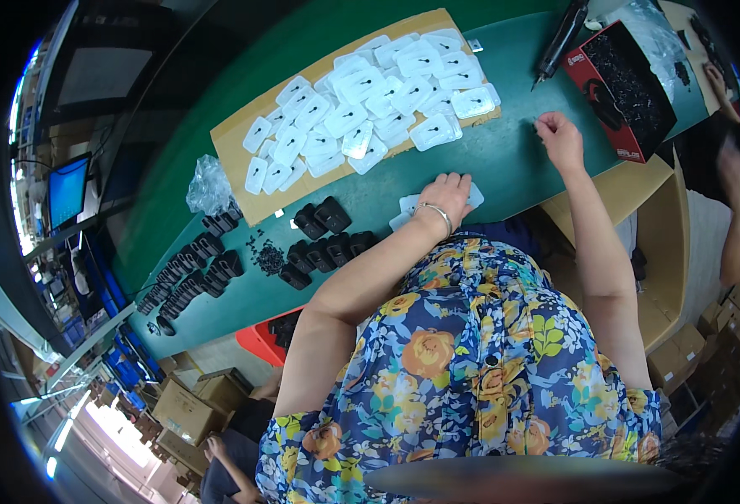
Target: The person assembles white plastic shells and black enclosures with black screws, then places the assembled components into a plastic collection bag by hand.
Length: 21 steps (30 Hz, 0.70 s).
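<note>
My left hand [447, 200] lies over a few translucent white rounded plates [475, 196] at the near edge of the green table, palm down with its fingers stretched out. My right hand [560, 141] is raised to the right of them, thumb and fingers pinched together; whatever sits in the pinch is too small to make out. Beyond my hands, a flat cardboard sheet [234, 144] carries a heap of similar white plates [349, 119], each with a small dark piece at its middle.
A red-and-black box [615, 134] of small dark parts stands at the right, near a black electric screwdriver [561, 40]. Black housings [332, 215] and a pile of small black pieces [267, 257] lie left. An open carton [659, 244] is below the table edge. Other people sit nearby.
</note>
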Motion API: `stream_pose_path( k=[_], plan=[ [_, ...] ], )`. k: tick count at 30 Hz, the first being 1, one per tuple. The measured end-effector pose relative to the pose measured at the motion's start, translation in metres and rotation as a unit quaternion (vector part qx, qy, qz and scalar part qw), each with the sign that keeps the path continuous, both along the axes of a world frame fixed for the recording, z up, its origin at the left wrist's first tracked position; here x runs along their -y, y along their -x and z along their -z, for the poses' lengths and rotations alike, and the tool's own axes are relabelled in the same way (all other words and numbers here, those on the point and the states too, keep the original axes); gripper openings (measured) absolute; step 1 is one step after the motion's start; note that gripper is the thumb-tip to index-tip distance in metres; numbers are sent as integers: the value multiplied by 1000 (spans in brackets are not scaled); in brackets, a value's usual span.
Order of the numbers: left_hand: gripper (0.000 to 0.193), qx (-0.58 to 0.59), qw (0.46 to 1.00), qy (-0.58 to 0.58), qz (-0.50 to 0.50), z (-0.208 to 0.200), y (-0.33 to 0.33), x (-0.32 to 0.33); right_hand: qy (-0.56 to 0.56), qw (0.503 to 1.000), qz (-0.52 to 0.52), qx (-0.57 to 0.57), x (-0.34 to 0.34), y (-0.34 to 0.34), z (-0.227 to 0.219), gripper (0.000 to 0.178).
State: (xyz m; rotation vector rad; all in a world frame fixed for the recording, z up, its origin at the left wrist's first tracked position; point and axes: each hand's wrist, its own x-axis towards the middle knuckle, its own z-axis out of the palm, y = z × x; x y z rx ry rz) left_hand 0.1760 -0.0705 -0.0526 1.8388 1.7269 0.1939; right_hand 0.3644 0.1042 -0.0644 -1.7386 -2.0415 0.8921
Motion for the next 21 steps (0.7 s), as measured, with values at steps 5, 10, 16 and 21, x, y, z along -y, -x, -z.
stream_pose_path(
  k=[5, 10, 16, 21],
  plan=[
    [35, -4, 994, 107, 7, -3, 1, -6, 160, 957, 67, -232, 30, 12, -14, 13],
    [29, 83, 994, 54, -42, 2, 1, -15, 192, 938, 31, -286, 54, 14, -36, 12],
    [34, 512, 754, 203, -357, -35, 17, -21, 241, 914, 18, -327, 81, 35, -70, 10],
    [36, 527, 768, 166, -325, -54, 34, -3, 248, 921, -66, -293, 101, 56, -92, 9]
  ],
)
